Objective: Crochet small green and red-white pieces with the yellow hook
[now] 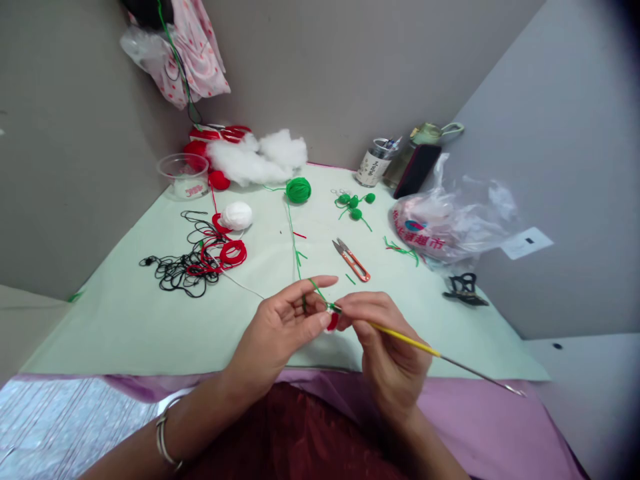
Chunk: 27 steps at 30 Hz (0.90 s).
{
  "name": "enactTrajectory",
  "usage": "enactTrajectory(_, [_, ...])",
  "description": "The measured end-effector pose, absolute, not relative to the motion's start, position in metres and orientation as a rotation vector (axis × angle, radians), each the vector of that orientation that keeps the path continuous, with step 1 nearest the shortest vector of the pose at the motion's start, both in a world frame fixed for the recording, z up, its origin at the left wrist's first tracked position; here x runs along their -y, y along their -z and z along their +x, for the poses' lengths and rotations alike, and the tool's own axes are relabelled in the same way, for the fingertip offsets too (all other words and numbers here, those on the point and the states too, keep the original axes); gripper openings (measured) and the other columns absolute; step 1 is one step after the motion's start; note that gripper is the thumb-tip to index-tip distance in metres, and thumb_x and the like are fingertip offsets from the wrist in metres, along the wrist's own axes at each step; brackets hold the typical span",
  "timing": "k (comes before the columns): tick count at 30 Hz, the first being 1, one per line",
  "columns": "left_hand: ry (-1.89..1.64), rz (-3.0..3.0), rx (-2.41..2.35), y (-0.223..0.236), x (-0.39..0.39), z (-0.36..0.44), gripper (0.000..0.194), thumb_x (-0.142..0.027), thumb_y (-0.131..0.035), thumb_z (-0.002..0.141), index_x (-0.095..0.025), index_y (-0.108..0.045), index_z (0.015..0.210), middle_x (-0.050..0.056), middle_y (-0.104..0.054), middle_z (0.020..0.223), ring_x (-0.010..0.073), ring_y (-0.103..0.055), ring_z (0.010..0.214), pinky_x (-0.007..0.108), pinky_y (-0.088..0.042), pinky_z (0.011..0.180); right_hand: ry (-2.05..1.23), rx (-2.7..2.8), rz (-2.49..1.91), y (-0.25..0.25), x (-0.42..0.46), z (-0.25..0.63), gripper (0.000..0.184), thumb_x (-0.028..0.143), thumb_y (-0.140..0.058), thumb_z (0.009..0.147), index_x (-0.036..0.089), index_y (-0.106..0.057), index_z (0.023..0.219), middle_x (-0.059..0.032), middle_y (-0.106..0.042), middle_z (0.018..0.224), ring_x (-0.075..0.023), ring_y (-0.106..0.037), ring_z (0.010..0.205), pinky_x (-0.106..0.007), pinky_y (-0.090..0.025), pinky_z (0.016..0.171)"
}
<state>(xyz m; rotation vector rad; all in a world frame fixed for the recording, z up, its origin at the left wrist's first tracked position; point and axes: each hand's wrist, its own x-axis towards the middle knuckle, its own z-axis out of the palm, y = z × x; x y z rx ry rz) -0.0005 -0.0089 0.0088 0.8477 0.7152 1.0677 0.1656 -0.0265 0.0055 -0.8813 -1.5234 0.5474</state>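
Observation:
Between thumb and fingers, my left hand (285, 320) pinches a small crocheted piece (332, 323) in red and white with green at its top. Green yarn runs over its raised index finger, back to a green yarn ball (299, 191). My right hand (393, 343) grips a crochet hook (405, 339) with a yellow handle; its working tip meets the green stitches, while the metal far end points right. Both hands are close together near the table's front edge. Orange thread snips (353, 260) lie just beyond them, beside short green yarn scraps.
Tangled black cord (185, 270), red yarn (233, 253) and a white yarn ball (237, 216) lie left. White stuffing (250, 160) and a clear tub (184, 177) stand behind. Small green crocheted balls (355, 213), a plastic bag (440, 223), a phone (419, 171) and a black hair clip (465, 290) are right.

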Motion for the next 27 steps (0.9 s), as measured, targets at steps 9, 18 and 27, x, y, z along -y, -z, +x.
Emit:
enactTrajectory(9, [-0.936,0.474,-0.609,-0.012,0.006,0.004,0.048,-0.028,-0.093,0.078,-0.020,-0.081,0.124,0.002,-0.073,0.090,0.0106,-0.064,0.081,0.022,-0.052,0.083,-0.065,1.742,-0.954,0.007,0.027,0.166,0.039,0.007,-0.069,0.096,0.030,-0.078,0.125,-0.0059,-0.075,0.104,-0.0199,-0.073,0.089,-0.034,-0.062,0.071])
enactTrajectory(18, [-0.953,0.613,-0.618,-0.015,0.002,-0.001,0.028,-0.024,-0.089,0.081,-0.023,-0.086,0.108,0.001,-0.074,0.089,0.0094,-0.061,0.079,0.020,-0.048,0.077,-0.790,1.314,-0.803,-0.002,0.017,0.167,0.017,0.021,-0.064,0.102,0.025,-0.080,0.100,-0.0035,-0.076,0.091,-0.0161,-0.069,0.078,-0.030,-0.057,0.067])
enactTrajectory(27, [-0.959,0.781,-0.691,-0.013,0.005,-0.004,0.036,-0.022,-0.086,0.083,-0.027,-0.083,0.119,0.000,-0.066,0.089,0.0137,-0.058,0.086,0.027,-0.048,0.086,-0.853,1.299,-0.799,-0.002,0.013,0.168,0.018,0.031,-0.061,0.105,0.022,-0.072,0.095,-0.0044,-0.076,0.086,-0.0159,-0.069,0.070,-0.029,-0.059,0.064])
